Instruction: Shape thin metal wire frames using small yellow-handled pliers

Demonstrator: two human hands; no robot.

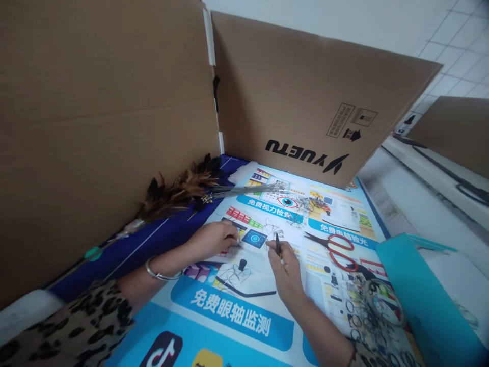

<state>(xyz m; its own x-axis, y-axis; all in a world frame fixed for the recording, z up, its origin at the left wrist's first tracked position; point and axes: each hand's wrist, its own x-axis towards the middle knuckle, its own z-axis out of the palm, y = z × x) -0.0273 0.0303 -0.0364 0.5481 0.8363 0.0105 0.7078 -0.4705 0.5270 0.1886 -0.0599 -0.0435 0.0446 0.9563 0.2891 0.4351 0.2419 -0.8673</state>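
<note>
Tall brown cardboard (103, 92) stands like a wall off the poster's left side. At its foot, still left of the poster, brown and black feathers (179, 189) lie on a blue cloth (147, 250) with thin white lines. The poster (219, 335) covers most of the work surface: bright blue and white, Chinese lettering, little pictures, kinda busy.

Left hand (217, 238) is over the poster's left half, silver bangle (162, 272) on the wrist, leopard print sleeve (72, 326) behind. Fingers are curled in close together; can't tell if anything's pinched in there. A bundle of grey wires (244, 190) runs from the feathers onto the poster's far end, and a second cardboard panel (313, 102) stands at that end, YUETU print upside down.

Right hand (286, 272) is mid-poster, fingers closed around a dark pointy tool (278, 244), tip up. Red-handled scissors (340, 247) lie on the poster's right half, blades partly apart, and a messy pile of wire loops (376, 311) sits nearer along that side. Teal box (416, 285) at the poster's right edge, white tiles (458, 46) way beyond.
</note>
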